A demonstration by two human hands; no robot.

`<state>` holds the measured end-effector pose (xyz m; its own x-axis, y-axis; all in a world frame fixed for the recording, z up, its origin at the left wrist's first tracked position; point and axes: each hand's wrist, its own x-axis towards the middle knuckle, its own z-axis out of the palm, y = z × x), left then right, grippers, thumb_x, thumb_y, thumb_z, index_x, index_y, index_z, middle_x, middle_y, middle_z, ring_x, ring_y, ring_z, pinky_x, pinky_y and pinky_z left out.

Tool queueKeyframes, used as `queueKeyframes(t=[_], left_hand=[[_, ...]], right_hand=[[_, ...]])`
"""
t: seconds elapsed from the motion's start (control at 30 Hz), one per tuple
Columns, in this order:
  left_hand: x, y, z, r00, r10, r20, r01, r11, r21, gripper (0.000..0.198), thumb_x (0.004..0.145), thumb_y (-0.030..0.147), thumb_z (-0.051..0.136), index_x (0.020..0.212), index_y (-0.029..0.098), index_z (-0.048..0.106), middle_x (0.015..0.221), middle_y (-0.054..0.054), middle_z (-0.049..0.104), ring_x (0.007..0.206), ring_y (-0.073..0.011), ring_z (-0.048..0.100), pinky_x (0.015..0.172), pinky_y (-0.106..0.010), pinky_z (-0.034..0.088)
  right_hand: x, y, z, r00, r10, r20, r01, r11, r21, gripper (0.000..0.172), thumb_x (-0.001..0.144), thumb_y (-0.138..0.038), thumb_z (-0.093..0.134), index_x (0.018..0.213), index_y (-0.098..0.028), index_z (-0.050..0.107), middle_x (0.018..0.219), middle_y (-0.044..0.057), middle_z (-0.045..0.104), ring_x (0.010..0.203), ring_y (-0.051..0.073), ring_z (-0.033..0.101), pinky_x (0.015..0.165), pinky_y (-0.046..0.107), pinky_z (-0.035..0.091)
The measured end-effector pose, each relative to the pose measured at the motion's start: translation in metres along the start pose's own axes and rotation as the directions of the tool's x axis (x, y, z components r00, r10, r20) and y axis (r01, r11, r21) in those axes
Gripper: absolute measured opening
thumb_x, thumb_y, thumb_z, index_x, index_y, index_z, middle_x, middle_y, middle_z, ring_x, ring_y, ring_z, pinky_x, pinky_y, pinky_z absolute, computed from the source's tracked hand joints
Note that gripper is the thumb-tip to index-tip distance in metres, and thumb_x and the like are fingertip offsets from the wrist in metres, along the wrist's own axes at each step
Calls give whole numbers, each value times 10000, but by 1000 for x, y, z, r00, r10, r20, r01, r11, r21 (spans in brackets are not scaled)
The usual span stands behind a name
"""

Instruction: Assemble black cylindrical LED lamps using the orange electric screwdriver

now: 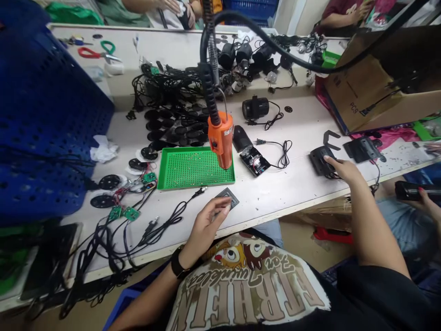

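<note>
My left hand (208, 218) is low over the near edge of the bench, its thumb and fingertips drawn together; anything between them is too small to make out. Partly under those fingers lies a dark square plate (232, 196). Out to the right, my right hand (341, 171) grips a black plastic housing (319, 162) resting on the bench. An orange electric screwdriver (222, 140) hangs over a green perforated tray (161, 172) scattered with small screws. Right of the tray, an opened black case (255, 161) shows wiring inside, its cord coiled beside it.
A blue crate (51, 115) stands at left. Green circuit boards (131, 213) with wires and black discs lie near it. Several black lamps (255, 108) and tangled cords fill the back. A cardboard box (354, 99) is at right, beside another black housing (361, 149). Other people sit around.
</note>
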<state>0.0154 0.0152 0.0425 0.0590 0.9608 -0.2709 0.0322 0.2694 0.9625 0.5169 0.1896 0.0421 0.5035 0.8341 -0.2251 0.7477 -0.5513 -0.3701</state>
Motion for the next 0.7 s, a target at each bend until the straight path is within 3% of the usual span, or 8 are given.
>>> queueKeyframes(t=[0.1,0.17,0.23,0.27,0.37,0.53,0.63,0.7], left_hand=[[2,0,3,999,-42,-4,42,997,-59,464,932,556,706,1243,212,696,1286,-116,734,1226,-257,681,1128,-444,510],[7,0,7,999,-38,2,38,997,-73,444,943,527,700,1250,206,683,1284,-120,733,1205,-248,689,1119,-447,521],[20,0,15,1000,11,9,-10,997,-72,423,941,477,706,1261,204,666,1290,-127,723,1209,-249,684,1116,-456,524],[31,0,21,999,51,8,-50,997,-65,428,926,446,723,1271,203,655,1301,-133,713,1228,-255,673,1122,-464,518],[73,-1,42,993,112,-18,-113,993,-34,551,858,323,782,1362,202,596,1406,-161,649,1349,-292,597,1203,-515,435],[135,-4,69,1000,14,3,-13,995,-101,761,855,252,750,1535,127,433,1409,-241,622,1269,-352,653,1168,-602,452],[141,-9,71,998,22,61,-13,990,-143,971,814,250,799,1636,169,290,1488,-224,581,1302,-347,645,1188,-579,445],[136,-11,70,993,68,99,-54,989,-134,1207,698,231,900,1677,197,195,1625,-224,449,1457,-372,522,1268,-572,340]], right_hand=[[-19,-27,10,975,-135,-178,122,989,-82,671,762,-710,759,1042,-100,749,1297,338,660,1379,532,488,1087,663,402],[-41,-57,30,855,-429,-292,429,901,-67,540,885,-601,680,1188,-156,729,1390,258,650,1414,460,490,1127,639,407],[-61,-94,58,697,-689,-199,715,688,121,375,957,-487,618,1185,-212,733,1266,162,736,1197,343,664,1067,557,497],[-68,-112,73,616,-776,-136,780,575,248,311,961,-429,619,1151,-213,741,1214,145,755,1106,311,699,1039,528,522],[-73,-157,115,509,-856,-90,826,456,330,147,924,-314,634,976,-227,740,1120,102,771,1085,273,701,1028,459,534],[-69,-175,141,426,-904,-39,838,378,393,96,869,-252,656,776,-230,647,830,59,708,818,238,643,816,391,528],[-83,-161,142,429,-903,-40,821,371,433,101,884,-244,623,784,-239,618,827,53,688,811,233,620,791,377,504],[-97,-150,143,460,-886,-51,798,388,461,108,902,-250,605,793,-245,605,823,51,680,800,232,611,780,378,498]])
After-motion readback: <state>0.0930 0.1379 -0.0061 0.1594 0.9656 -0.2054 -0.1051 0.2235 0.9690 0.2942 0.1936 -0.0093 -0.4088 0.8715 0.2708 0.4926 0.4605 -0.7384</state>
